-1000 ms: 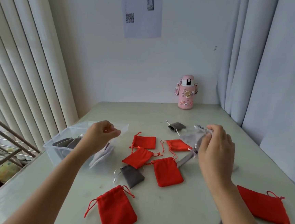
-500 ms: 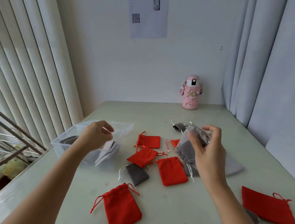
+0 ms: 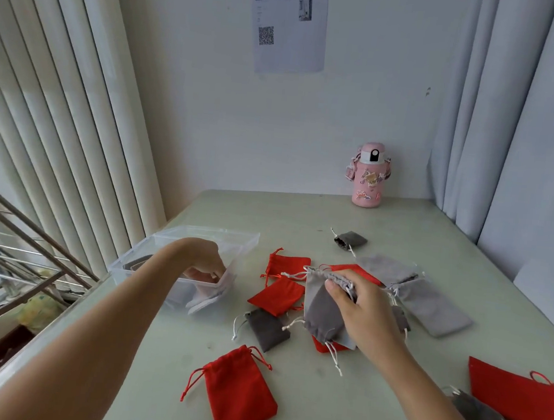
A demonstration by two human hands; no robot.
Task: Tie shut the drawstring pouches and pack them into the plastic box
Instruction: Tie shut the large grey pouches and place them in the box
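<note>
The right hand (image 3: 365, 313) gripped a grey pouch (image 3: 318, 310) by its gathered neck, fingers curled over the puckered cloth, above the middle of the bench (image 3: 302, 215). The pouch was soft and velvety, widening from the cinched top, with white cords (image 3: 334, 357) trailing off it. It covered most of a red pouch (image 3: 324, 346) lying beneath.

The left hand (image 3: 205, 262) bent at the wrist down into the box (image 3: 206, 234), a clear, hard, rectangular tub with rounded corners at the bench's left edge. Its fingers reached the pale pouches (image 3: 211, 299) leaning on edge against the box's right wall. Through the cloudy plastic I could not tell whether they gripped one.

Loose pouches lay flat round the middle. A small dark pouch (image 3: 270, 330) with a white cord sat beside two small red ones (image 3: 278, 297). A long red pouch with a gathered neck (image 3: 241, 394) lay toward the near edge. Two large pale grey pouches (image 3: 434, 310) lay just right of the right hand, and another dark pouch (image 3: 350, 240) farther back. A big red pouch (image 3: 520, 398) lay flat by the right edge.

A pink bottle (image 3: 369, 177), rounded and stickered, stood at the far edge near the far right corner. The widest stretch of bare, matte, pale green top ran between box and bottle.
</note>
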